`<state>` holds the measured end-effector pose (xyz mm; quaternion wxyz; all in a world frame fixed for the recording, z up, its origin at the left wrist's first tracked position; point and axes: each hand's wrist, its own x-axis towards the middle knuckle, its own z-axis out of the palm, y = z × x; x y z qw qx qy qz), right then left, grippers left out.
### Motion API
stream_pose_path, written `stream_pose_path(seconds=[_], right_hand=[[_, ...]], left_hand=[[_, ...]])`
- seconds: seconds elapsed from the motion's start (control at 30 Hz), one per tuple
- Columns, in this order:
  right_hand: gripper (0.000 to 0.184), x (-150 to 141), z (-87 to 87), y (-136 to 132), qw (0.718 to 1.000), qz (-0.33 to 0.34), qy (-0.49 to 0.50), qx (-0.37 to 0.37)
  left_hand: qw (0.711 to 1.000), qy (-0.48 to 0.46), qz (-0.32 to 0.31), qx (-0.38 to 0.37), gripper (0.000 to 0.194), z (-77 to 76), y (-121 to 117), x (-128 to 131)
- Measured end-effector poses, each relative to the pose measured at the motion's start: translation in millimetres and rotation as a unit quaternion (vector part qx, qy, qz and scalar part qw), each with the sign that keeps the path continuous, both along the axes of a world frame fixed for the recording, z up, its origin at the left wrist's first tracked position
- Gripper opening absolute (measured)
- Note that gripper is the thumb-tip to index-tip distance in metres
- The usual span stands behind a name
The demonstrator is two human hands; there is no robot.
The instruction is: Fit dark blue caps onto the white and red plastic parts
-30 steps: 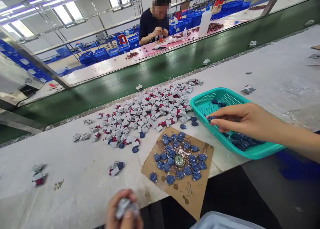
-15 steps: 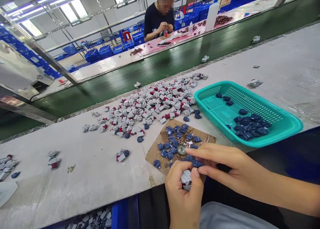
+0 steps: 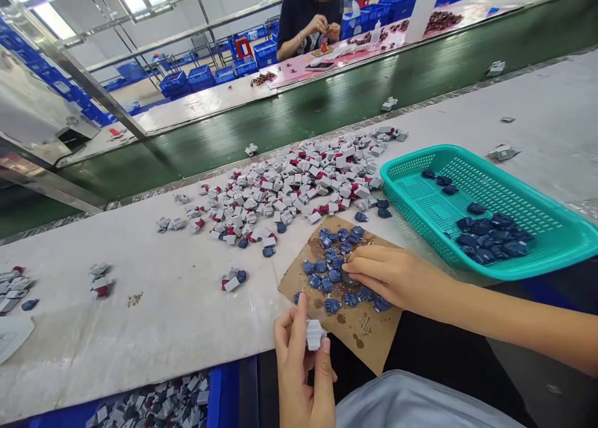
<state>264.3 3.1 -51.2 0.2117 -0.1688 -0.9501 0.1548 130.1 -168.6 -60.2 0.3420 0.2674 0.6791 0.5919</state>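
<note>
1 left hand [image 3: 299,366], 1 right hand [image 3: 397,277], 1 teal basket [image 3: 537,266], 1 cardboard sheet [image 3: 369,334]

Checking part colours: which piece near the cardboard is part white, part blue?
The lone piece left of the cardboard: white with a blue end, apart from the pile, whose pieces show white and red.

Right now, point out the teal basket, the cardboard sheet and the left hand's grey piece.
Teal basket [image 3: 411,200], head view, bare mesh floor.
Cardboard sheet [image 3: 374,344], head view, bare lower corner.
Grey piece [image 3: 314,334], head view, its pale face.
</note>
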Motion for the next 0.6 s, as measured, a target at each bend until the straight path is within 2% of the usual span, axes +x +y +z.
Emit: stream_pose_path(seconds=[0.1, 0.17, 0.23, 0.3, 0.37, 0.47, 0.53, 0.6], right_hand=[[0.027, -1, 0.7, -2, 1.000, 0.008, -0.016, 0.001], [0.028, -2, 1.7, -2, 1.000, 0.013, -0.011, -0.025], [0.024, -2, 2.9, -1, 0.996, 0.010, 0.006, -0.085], [0.017, -1, 5.1, -1, 0.981, -0.027, 0.021, -0.190], [0.019, 1, 8.7, -3, 0.940, -0.084, 0.033, -0.329], [0.030, 4, 17.7, -13, 0.849, -0.123, 0.068, -0.510], [0.032, 5, 25.8, -21, 0.814, -0.115, 0.082, -0.564], [0.030, 5, 34.3, -27, 0.811, -0.107, 0.080, -0.569]], left_hand=[[0.995, -0.053, 0.085, 0.026, 0.044, 6.0, 6, 4], [0.986, -0.097, 0.134, 0.033, 0.045, 10.3, 12, 8], [0.975, -0.152, 0.159, 0.039, 0.040, 15.3, 17, 10], [0.964, -0.205, 0.163, 0.042, 0.035, 20.3, 23, 11], [0.953, -0.252, 0.165, 0.041, 0.036, 24.2, 27, 12], [0.939, -0.301, 0.163, 0.031, 0.039, 26.2, 33, 16], [0.935, -0.316, 0.157, 0.031, 0.039, 25.8, 35, 19], [0.936, -0.317, 0.148, 0.038, 0.039, 25.3, 35, 21]])
